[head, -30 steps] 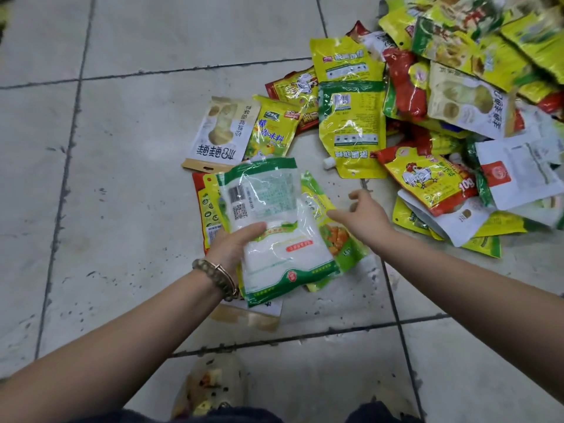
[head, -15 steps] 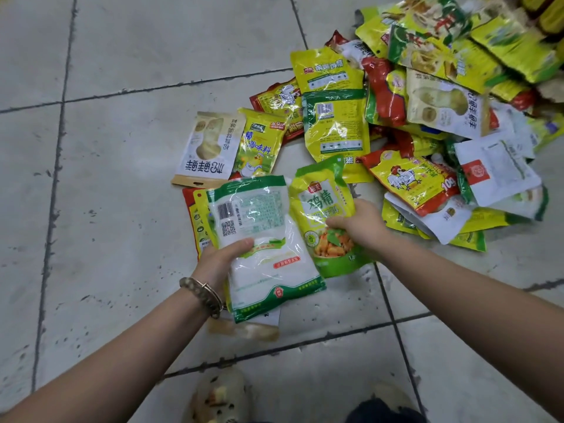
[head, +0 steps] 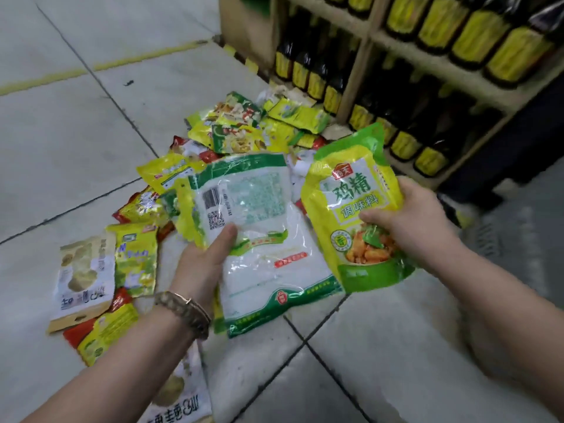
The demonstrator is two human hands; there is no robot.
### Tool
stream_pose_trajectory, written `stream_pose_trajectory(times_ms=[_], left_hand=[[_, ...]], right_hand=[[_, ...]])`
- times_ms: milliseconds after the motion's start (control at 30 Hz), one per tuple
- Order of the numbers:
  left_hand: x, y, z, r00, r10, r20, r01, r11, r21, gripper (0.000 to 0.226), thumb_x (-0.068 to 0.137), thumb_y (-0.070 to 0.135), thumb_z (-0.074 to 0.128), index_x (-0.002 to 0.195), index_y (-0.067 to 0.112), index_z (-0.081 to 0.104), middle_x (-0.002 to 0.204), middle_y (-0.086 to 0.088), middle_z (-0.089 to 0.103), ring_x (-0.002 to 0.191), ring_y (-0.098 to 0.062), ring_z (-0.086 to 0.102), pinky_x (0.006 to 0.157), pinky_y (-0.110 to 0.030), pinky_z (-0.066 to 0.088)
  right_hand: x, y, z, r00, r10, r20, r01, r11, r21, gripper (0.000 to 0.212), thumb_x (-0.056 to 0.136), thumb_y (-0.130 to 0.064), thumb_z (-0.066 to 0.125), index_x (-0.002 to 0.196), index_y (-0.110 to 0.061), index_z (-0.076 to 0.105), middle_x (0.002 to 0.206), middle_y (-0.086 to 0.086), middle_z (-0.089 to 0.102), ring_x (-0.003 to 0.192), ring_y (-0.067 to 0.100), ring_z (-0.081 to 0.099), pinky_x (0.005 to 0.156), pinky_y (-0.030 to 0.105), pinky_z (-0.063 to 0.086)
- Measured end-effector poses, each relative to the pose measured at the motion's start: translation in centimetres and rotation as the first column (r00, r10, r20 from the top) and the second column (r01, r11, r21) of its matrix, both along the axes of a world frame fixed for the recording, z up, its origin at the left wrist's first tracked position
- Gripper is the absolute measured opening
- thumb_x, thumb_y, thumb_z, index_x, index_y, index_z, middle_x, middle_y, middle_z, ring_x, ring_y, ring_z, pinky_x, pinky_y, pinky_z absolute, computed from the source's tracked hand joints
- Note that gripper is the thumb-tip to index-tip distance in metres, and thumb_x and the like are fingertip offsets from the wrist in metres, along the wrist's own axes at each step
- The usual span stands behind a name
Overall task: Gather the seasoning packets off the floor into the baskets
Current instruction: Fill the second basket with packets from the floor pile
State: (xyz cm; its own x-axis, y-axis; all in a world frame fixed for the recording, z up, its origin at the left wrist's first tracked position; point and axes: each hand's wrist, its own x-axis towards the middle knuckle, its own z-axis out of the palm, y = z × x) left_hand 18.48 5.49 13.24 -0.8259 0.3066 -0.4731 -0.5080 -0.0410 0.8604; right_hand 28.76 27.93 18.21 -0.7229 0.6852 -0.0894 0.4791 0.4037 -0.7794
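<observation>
Left hand [head: 200, 264] grips a glossy rectangular white-green plastic pouch [head: 262, 248]; right hand [head: 410, 221] grips a crinkled yellow pouch [head: 351, 206], now lifted clear above the floor pile [head: 238, 132].

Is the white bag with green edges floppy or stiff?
Probably floppy: the white bag shows wrinkles where the left hand grips it. Its shiny plastic may be slippery. The white filling likely makes it heavyish.

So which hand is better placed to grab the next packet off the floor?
Probably right: the right hand holds only the yellow packet, while the left hand grips a whole stack topped by the white packet.
</observation>
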Motion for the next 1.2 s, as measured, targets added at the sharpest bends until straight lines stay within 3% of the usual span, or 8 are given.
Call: stream_pose_trajectory(times_ms=[67, 267, 433, 567, 700, 800, 933, 1200], left_hand=[[0.8, 2.9, 3.1, 0.994, -0.079, -0.069, 0.081, 0.997, 0.02, 0.024, 0.078, 0.035, 0.066, 0.096, 0.02, 0.061, 0.095, 0.002, 0.068, 0.075, -0.008, 0.063, 0.07, -0.012, 0.052], [5.5, 12.5, 10.4, 0.903, -0.428, 0.024, 0.41, 0.879, 0.243, 0.053, 0.062, 0.044, 0.075, 0.109, 0.021, 0.068, 0.108, -0.002, 0.071, 0.102, -0.028, 0.065, 0.097, -0.05, 0.044], [12.0, 21.8, 16.6, 0.773, -0.631, 0.071, 0.566, 0.735, 0.373, 0.026, 0.09, 0.021, 0.05, 0.08, 0.013, 0.073, 0.073, -0.01, 0.073, 0.055, -0.025, 0.069, 0.041, -0.036, 0.054], [16.4, 30.5, 19.6, 0.742, -0.67, 0.007, 0.608, 0.678, 0.413, 0.021, 0.09, 0.012, 0.047, 0.088, 0.011, 0.067, 0.072, -0.01, 0.073, 0.056, -0.026, 0.069, 0.046, -0.042, 0.056], [19.7, 41.0, 19.2, 0.733, -0.674, -0.09, 0.677, 0.71, 0.194, 0.034, 0.073, 0.014, 0.069, 0.104, 0.003, 0.066, 0.107, -0.019, 0.068, 0.093, -0.031, 0.066, 0.083, -0.042, 0.054], [23.0, 48.2, 16.9, 0.676, -0.69, -0.259, 0.673, 0.721, -0.163, 0.041, 0.085, 0.013, 0.064, 0.122, -0.004, 0.055, 0.129, -0.02, 0.055, 0.118, -0.031, 0.053, 0.066, -0.019, 0.041], [26.6, 54.8, 10.4, 0.662, -0.699, -0.271, 0.582, 0.707, -0.401, 0.034, 0.096, 0.016, 0.048, 0.127, 0.003, 0.05, 0.137, -0.013, 0.049, 0.127, -0.024, 0.045, 0.076, -0.018, 0.039], [27.0, 56.6, -1.2, 0.813, -0.581, -0.043, 0.545, 0.785, -0.295, 0.043, 0.075, -0.01, 0.07, 0.115, -0.004, 0.056, 0.116, -0.014, 0.062, 0.103, -0.027, 0.06, 0.081, -0.031, 0.045]], right_hand=[[2.4, 1.9, 3.8, 0.991, -0.121, -0.062, 0.124, 0.991, 0.05, 0.035, 0.072, -0.009, 0.078, 0.098, -0.021, 0.059, 0.084, -0.006, 0.064, 0.073, 0.01, 0.06, 0.07, 0.022, 0.049], [12.5, 7.5, 12.7, 0.912, -0.381, -0.15, 0.397, 0.913, 0.092, 0.031, 0.075, -0.009, 0.077, 0.099, -0.016, 0.058, 0.08, -0.012, 0.064, 0.063, -0.004, 0.056, 0.053, 0.006, 0.044], [22.1, 14.3, 19.0, 0.841, -0.498, -0.213, 0.534, 0.829, 0.169, 0.034, 0.078, -0.008, 0.074, 0.105, -0.02, 0.055, 0.076, -0.017, 0.055, 0.045, -0.015, 0.051, 0.042, 0.003, 0.038], [27.6, 22.6, 20.8, 0.805, -0.567, -0.173, 0.591, 0.744, 0.314, 0.036, 0.077, -0.011, 0.076, 0.106, -0.018, 0.056, 0.078, -0.009, 0.055, 0.06, -0.004, 0.049, 0.046, 0.004, 0.036], [30.5, 31.8, 15.9, 0.744, -0.667, -0.028, 0.62, 0.675, 0.4, 0.049, 0.074, -0.016, 0.076, 0.118, -0.013, 0.055, 0.108, 0.013, 0.065, 0.1, 0.029, 0.061, 0.08, 0.03, 0.047], [31.4, 35.7, 11.0, 0.683, -0.717, 0.139, 0.615, 0.667, 0.421, 0.054, 0.081, -0.02, 0.069, 0.13, -0.017, 0.045, 0.118, 0.017, 0.062, 0.109, 0.035, 0.058, 0.084, 0.039, 0.047], [31.5, 38.4, 6.2, 0.677, -0.689, 0.259, 0.536, 0.702, 0.469, 0.044, 0.088, -0.019, 0.057, 0.129, -0.016, 0.039, 0.116, 0.021, 0.062, 0.105, 0.037, 0.061, 0.081, 0.042, 0.05], [31.9, 41.6, 0.2, 0.713, -0.646, 0.272, 0.462, 0.725, 0.511, 0.071, 0.088, -0.006, 0.042, 0.146, -0.041, 0.018, 0.108, 0.015, 0.067, 0.095, 0.034, 0.064, 0.074, 0.038, 0.048]])
